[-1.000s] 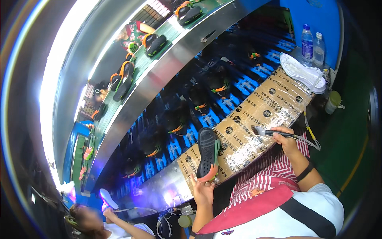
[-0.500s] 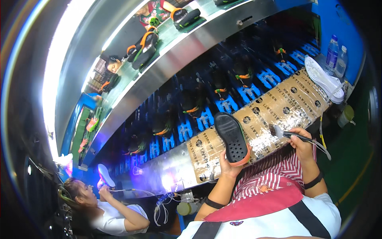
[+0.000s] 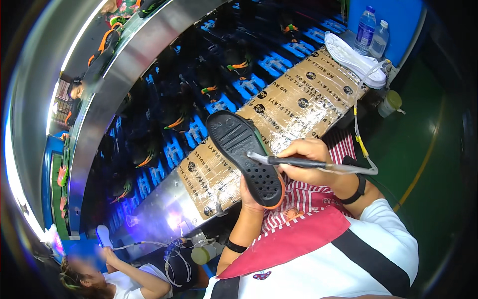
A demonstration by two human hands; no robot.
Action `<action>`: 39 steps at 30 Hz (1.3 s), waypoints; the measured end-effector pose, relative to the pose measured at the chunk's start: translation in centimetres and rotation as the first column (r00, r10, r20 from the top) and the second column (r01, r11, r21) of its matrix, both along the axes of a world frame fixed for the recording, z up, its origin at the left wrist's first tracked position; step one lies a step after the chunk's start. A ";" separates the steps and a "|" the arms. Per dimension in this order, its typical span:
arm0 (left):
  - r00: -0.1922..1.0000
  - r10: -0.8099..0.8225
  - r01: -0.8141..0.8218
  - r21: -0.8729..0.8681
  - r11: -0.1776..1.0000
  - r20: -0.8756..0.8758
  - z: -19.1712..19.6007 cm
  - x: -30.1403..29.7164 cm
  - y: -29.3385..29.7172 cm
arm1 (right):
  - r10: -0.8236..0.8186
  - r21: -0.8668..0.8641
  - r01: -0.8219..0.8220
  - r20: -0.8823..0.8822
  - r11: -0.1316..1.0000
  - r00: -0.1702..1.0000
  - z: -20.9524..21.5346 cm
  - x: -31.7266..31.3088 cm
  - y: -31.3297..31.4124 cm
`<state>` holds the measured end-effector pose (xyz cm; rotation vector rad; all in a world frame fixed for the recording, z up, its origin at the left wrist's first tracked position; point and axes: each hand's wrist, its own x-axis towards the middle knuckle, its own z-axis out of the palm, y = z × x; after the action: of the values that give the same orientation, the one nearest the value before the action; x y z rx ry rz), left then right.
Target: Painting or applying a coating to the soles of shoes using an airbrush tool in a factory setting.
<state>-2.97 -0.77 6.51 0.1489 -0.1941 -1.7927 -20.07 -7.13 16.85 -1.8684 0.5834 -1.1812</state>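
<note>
My left hand [image 3: 251,197] holds a black shoe sole [image 3: 246,154] with an orange rim from underneath, tread side up and tilted toward me. My right hand [image 3: 311,162] grips a thin dark brush tool [image 3: 284,160] with a clear hose trailing from it; its tip touches the middle of the sole. Both hands are over my lap, just in front of the cardboard-covered bench [image 3: 298,104].
A conveyor with blue holders [image 3: 224,99] carries black shoes with orange trim. White soles [image 3: 356,57] lie stacked at the bench's far right, beside two water bottles [image 3: 371,32]. A small jar [image 3: 391,102] stands below. Another person [image 3: 119,276] works at lower left.
My left hand has lifted the sole closer and turned its tread toward me. My right hand has brought the brush tool onto the sole.
</note>
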 end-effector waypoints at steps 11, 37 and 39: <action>0.949 -0.022 -0.069 0.277 0.958 0.314 -1.6 -1.6 2.0 | -0.168 -0.498 0.066 -0.161 0.864 0.973 -1.3 3.5 1.1; 0.948 0.015 -0.131 0.348 0.928 0.318 -3.1 1.1 1.2 | 0.085 -0.278 -0.113 -0.111 0.954 0.990 -2.1 2.6 2.5; 0.920 0.120 -0.220 0.237 0.946 0.373 -2.6 1.2 1.0 | 0.002 -0.303 -0.006 -0.011 0.953 1.000 -2.6 2.7 2.4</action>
<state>-1.74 0.25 3.89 0.6731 -0.1809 -1.5980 -17.38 -4.76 14.21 -2.1318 0.4206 -1.3178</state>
